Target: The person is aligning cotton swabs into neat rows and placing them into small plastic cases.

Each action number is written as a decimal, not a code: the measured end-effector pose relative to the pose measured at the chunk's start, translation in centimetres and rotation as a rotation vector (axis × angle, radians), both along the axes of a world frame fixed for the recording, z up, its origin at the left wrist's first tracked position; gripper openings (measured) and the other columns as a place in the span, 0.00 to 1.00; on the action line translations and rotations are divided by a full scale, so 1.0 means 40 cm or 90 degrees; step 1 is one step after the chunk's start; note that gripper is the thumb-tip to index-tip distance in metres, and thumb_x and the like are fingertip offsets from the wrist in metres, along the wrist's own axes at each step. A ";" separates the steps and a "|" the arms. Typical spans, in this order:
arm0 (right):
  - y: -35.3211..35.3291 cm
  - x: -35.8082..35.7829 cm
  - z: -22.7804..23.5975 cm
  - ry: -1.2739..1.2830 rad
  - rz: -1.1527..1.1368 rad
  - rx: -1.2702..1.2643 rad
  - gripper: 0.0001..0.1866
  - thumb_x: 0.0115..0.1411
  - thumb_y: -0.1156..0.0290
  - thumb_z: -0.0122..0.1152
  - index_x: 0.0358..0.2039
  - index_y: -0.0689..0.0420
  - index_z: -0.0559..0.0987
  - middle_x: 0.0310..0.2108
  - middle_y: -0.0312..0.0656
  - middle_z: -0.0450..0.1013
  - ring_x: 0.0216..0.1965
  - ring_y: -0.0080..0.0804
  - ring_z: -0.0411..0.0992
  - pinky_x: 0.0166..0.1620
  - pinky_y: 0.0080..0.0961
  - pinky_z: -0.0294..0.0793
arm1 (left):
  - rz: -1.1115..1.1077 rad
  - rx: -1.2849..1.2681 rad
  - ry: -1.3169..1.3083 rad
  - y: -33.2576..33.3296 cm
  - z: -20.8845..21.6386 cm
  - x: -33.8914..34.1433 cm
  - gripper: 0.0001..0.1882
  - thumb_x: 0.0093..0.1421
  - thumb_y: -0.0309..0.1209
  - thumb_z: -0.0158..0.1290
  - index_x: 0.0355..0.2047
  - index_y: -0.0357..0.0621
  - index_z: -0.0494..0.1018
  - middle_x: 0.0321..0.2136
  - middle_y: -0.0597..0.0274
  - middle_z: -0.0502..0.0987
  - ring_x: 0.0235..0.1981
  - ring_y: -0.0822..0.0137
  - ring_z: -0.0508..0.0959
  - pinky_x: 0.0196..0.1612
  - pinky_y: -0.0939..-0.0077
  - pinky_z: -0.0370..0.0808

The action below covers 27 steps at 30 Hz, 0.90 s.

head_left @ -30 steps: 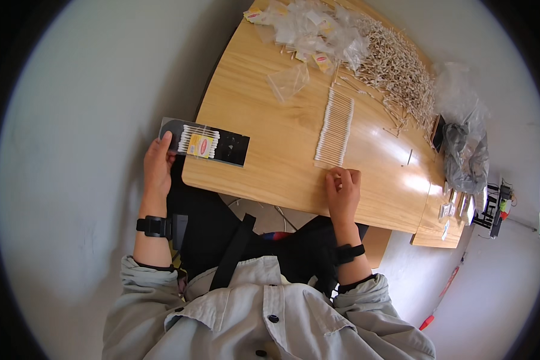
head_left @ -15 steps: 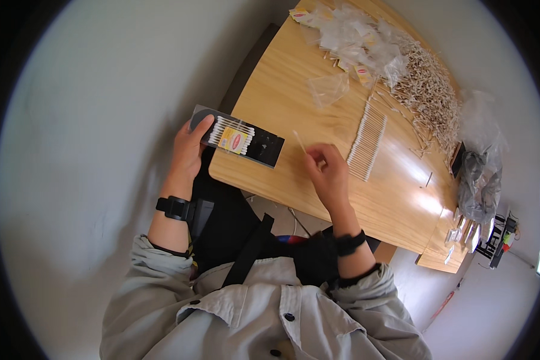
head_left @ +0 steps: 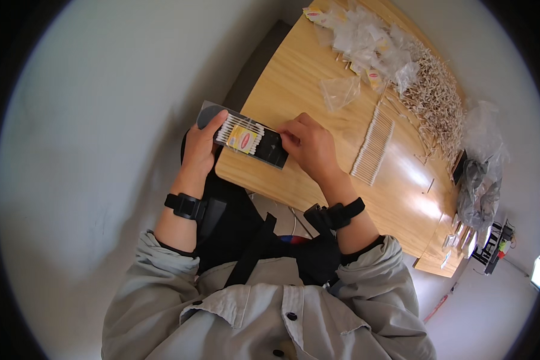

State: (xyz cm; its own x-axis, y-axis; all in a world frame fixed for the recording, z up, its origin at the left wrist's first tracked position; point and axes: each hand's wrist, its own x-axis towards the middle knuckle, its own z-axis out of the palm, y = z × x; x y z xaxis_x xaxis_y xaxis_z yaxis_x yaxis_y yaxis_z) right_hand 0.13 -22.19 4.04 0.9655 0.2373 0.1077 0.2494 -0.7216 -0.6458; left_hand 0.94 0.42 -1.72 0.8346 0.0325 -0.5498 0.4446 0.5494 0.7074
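My left hand (head_left: 202, 144) grips the left end of a shallow black tray with clear edges (head_left: 274, 157), its thumb lying over the top. In the tray lies a row of white cotton swabs (head_left: 227, 128), side by side, with a yellow label card (head_left: 242, 139) over their middles. My right hand (head_left: 312, 147) is at the tray's right end, fingertips pinched together over the dark bare part. The cotton swab it pinches is mostly hidden by the fingers. Right of that hand, a neat row of cotton swabs (head_left: 374, 146) lies on the table.
The wooden table (head_left: 282, 90) carries a large heap of loose cotton swabs (head_left: 435, 90) at the far right. Clear plastic bags (head_left: 366, 42) with yellow cards pile up at the back. One flat clear bag (head_left: 340, 93) lies nearer. A grey plastic bag (head_left: 480, 192) sits at the right edge.
My right hand has moved left from the open table to the tray's right end, bringing the cotton swab with it. My left hand still holds the tray; the whole view has shifted slightly.
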 end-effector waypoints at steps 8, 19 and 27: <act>0.023 0.010 -0.011 -0.013 0.006 0.026 0.03 0.51 0.72 0.60 0.28 0.51 0.80 0.26 0.39 0.71 0.29 0.42 0.73 0.32 0.34 0.74 | 0.022 0.005 -0.004 -0.013 0.015 -0.003 0.16 0.54 0.32 0.63 0.38 0.35 0.73 0.33 0.59 0.78 0.32 0.70 0.78 0.39 0.77 0.76; 0.071 0.023 -0.010 -0.006 0.005 0.066 0.04 0.55 0.73 0.57 0.32 0.54 0.77 0.27 0.43 0.70 0.31 0.46 0.73 0.35 0.37 0.73 | 0.014 0.017 -0.025 -0.009 0.015 0.001 0.15 0.54 0.32 0.63 0.37 0.37 0.74 0.33 0.60 0.78 0.32 0.71 0.78 0.38 0.78 0.76; 0.153 -0.057 -0.063 0.055 -0.323 0.541 0.21 0.66 0.68 0.42 0.56 0.67 0.61 0.51 0.52 0.60 0.53 0.41 0.64 0.58 0.33 0.60 | -0.030 0.082 -0.017 0.046 0.005 0.021 0.13 0.57 0.39 0.60 0.33 0.41 0.76 0.29 0.67 0.79 0.29 0.77 0.77 0.35 0.83 0.74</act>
State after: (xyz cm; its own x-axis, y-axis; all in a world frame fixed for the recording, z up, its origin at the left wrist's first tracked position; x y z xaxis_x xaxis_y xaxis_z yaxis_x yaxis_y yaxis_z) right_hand -2.15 -16.06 1.50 0.9439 -0.3293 -0.0255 -0.0335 -0.0186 -0.9993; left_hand 1.77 2.27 -1.52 0.8512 0.0616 -0.5212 0.4478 0.4327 0.7824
